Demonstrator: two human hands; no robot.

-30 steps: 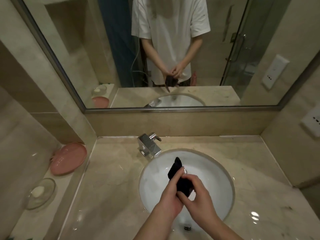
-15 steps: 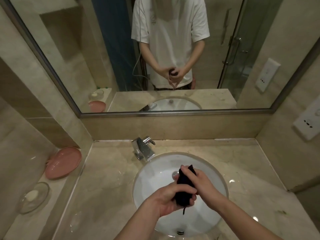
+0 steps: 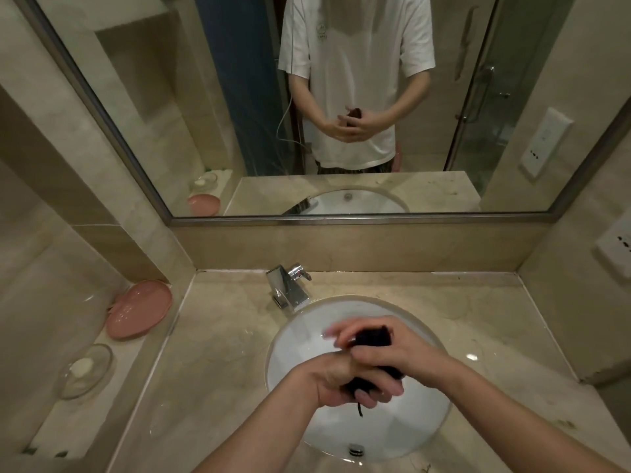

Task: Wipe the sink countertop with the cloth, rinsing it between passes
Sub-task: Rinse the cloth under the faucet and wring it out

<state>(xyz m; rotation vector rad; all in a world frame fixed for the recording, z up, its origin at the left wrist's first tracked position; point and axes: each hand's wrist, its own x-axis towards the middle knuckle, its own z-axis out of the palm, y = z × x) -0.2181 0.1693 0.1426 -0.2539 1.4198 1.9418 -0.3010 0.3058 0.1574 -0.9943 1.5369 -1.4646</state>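
A dark cloth point(image 3: 374, 337) is bunched up over the white sink basin point(image 3: 300, 339), held between both hands. My left hand point(image 3: 341, 377) grips its lower part, with a dark end hanging below the fingers. My right hand point(image 3: 392, 346) wraps over the top of the cloth from the right. The beige marble countertop point(image 3: 218, 346) surrounds the basin and looks wet in places. The chrome faucet point(image 3: 288, 288) stands at the basin's back left; no water runs from it.
A pink soap dish point(image 3: 140, 314) and a clear glass dish with a white soap point(image 3: 83, 368) sit on the left ledge. A large mirror point(image 3: 136, 107) covers the back wall. A wall socket point(image 3: 614, 247) is on the right wall. Dark specks lie on the counter's right front.
The hands have shifted round the cloth, twisting it: the right hand now lies over its top and the left grips lower down. The camera has tilted slightly.
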